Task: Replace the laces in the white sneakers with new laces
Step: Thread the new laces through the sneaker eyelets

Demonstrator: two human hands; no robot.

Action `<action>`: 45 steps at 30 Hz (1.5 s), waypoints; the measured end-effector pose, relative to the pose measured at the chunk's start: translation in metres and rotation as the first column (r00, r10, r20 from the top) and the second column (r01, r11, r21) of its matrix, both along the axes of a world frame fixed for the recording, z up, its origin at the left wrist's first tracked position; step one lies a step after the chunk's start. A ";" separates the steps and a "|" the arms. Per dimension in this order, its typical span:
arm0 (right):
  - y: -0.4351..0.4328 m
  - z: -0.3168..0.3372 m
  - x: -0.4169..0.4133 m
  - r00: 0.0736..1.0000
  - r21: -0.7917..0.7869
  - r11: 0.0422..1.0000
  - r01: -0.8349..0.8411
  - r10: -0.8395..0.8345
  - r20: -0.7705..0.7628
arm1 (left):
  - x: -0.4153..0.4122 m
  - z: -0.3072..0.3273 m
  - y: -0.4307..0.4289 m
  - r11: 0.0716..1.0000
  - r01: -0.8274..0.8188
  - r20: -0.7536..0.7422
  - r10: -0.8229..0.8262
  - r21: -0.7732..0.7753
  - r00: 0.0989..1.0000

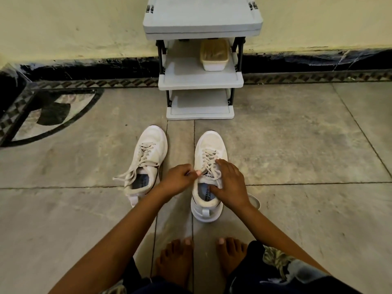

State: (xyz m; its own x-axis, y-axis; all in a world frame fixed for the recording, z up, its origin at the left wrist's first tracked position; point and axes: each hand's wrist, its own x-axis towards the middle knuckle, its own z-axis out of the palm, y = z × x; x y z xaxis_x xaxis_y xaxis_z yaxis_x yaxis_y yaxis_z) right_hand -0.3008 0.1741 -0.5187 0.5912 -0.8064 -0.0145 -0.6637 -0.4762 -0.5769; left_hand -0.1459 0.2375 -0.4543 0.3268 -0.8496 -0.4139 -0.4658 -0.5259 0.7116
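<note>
Down on the grey tiled floor (297,145), seen from the head camera, two white sneakers are set side by side, toes pointed at a small grey shelf rack (200,79) by the wall. The left sneaker (148,158) is left untouched, well clear of both hands, its off-white lace (127,174) loosened and trailed out across the floor to the left. The right sneaker (209,177) is being worked on. Its lace (209,159) is still threaded up through the eyelets, criss-crossed over the tongue.

The left hand (177,180) is brought in from the left, its fingers (191,172) pinched narrow at the top of the lacing, just by the tongue label; a lace end appears to be held there, though the exact strand cannot be made out. The right hand (230,183) is laid over the sneaker's right side, fingers spread across the upper eyelets and the thumb hooked into the collar, so the shoe is gripped and steadied. A loop of lace (254,201) is seen on the floor just right of that wrist.

On the rack's middle shelf, a pale lidded container (214,55) is parked. Bare feet (176,259) are planted on the floor near the bottom of the view, behind the sneakers.
</note>
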 end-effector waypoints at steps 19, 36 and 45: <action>-0.002 0.040 -0.014 0.986 0.409 0.907 0.101 -0.147 0.083 | 0.034 0.054 0.002 0.993 -0.065 0.067 0.072 -0.102 0.995; -0.029 0.234 -0.007 0.712 0.547 0.757 -0.358 -0.158 0.685 | 0.009 0.216 -0.031 0.754 -0.074 -0.032 0.071 -0.653 0.997; -0.031 0.239 0.012 0.846 0.083 0.996 0.045 -0.082 0.527 | -0.007 0.223 -0.027 0.758 -0.143 -0.025 0.165 -0.637 0.986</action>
State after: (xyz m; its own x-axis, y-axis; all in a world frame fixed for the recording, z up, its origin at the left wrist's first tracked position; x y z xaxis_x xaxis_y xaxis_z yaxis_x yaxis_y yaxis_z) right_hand -0.2891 0.1433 -0.2794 0.4715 -0.8506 0.2326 -0.2761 -0.3928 -0.8772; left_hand -0.1529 0.2104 -0.2309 0.4795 -0.8511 0.2135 -0.4452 -0.0263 0.8951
